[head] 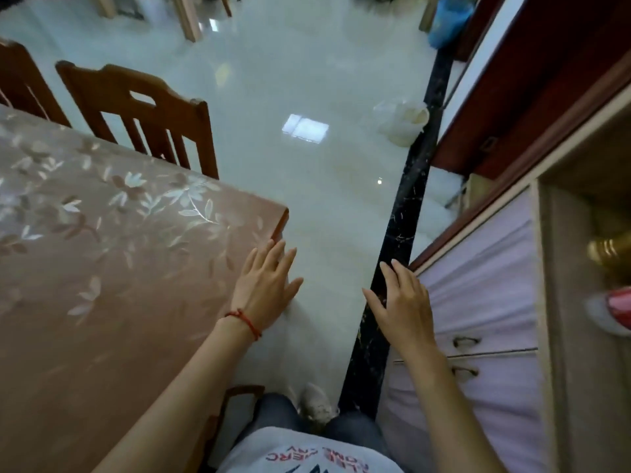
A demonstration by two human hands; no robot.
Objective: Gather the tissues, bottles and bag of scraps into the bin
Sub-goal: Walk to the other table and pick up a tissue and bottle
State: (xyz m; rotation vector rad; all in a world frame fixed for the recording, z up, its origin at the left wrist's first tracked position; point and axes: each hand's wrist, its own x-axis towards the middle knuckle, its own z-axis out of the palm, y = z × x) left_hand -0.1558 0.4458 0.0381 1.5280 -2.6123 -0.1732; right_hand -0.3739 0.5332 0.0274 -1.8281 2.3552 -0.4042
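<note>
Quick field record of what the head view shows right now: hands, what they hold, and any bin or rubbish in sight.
left hand: open, fingers straight, at the table corner, holds nothing
right hand: open, beside the cabinet, holds nothing
bin: pale bin on the floor ahead, by the black strip
tissues, bottles, scraps bag: none plainly in view
other: chairs at the table's far side; blue bag far right

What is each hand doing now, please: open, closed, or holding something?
Left hand: open, fingers straight, holding nothing.
Right hand: open, fingers straight, holding nothing.
</note>
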